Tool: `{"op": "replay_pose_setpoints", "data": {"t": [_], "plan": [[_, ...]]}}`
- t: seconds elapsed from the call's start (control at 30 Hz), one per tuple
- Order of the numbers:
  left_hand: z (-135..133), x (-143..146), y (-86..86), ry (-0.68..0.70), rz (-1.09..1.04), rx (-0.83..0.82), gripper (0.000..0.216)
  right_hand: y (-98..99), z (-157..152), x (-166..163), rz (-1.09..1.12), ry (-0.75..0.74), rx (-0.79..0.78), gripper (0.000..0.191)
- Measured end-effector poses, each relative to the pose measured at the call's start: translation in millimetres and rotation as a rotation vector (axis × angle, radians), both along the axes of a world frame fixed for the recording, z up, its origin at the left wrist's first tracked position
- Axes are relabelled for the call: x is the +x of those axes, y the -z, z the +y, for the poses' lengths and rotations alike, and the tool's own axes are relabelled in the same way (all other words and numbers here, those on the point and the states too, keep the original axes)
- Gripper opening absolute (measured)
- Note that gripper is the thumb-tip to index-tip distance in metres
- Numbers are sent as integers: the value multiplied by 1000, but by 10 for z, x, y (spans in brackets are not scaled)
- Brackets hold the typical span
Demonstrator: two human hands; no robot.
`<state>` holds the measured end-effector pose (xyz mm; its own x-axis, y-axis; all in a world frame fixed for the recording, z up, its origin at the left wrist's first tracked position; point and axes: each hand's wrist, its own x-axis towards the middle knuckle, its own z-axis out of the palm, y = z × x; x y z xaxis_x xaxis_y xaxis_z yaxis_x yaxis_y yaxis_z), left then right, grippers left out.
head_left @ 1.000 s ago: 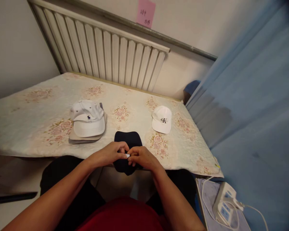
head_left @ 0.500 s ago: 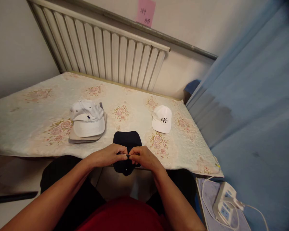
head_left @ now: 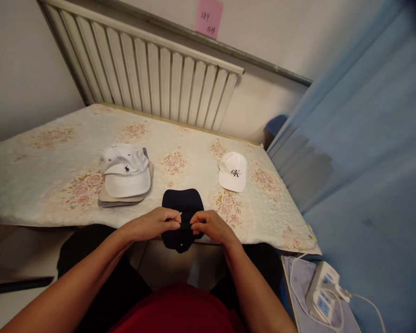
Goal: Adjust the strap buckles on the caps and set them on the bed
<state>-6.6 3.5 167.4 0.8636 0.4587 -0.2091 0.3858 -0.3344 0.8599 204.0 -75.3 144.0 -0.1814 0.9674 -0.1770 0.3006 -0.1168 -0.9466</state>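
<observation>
A black cap (head_left: 182,200) lies at the near edge of the flowered table cover, its brim pointing away from me. Its crown hangs partly past the edge. My left hand (head_left: 166,219) pinches the cap's strap from the left, thumb against index finger. From the right, my right hand (head_left: 205,223) pinches the same strap, with a short dark stretch between the two hands. To the left sits a white cap (head_left: 128,182) with a small dark emblem, stacked on a beige cap (head_left: 121,200). On the right is another white cap (head_left: 233,171) with black letters.
The flowered cover (head_left: 180,138) reaches back to a white radiator (head_left: 159,74). At right hangs a blue curtain (head_left: 367,175). Below it, a power strip (head_left: 323,293) with white cables rests on a small side table (head_left: 300,277). A pink note (head_left: 209,18) is on the wall.
My hands have drawn slightly apart along the strap, the left going left and the right going right. The caps on the cover have stayed in place.
</observation>
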Motion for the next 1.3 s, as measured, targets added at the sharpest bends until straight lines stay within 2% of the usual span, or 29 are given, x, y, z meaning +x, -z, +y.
{"op": "replay_pose_setpoints", "data": {"t": [0.3,0.67,0.9,1.13,1.3], "plan": [[44,-66,57,-2,5,-2,17,115,3,114,-29,22,53,8],[56,-90,110,-11,3,-89,17,35,-10,105,-28,55,96,10],[107,-115,155,-25,32,-95,30,-2,31,147,-87,86,164,10],[18,92,255,-159,-38,-234,25,-278,145,229,-185,136,259,14],[-43,319,351,-210,-171,-318,22,-307,249,310,-351,176,428,19]]}}
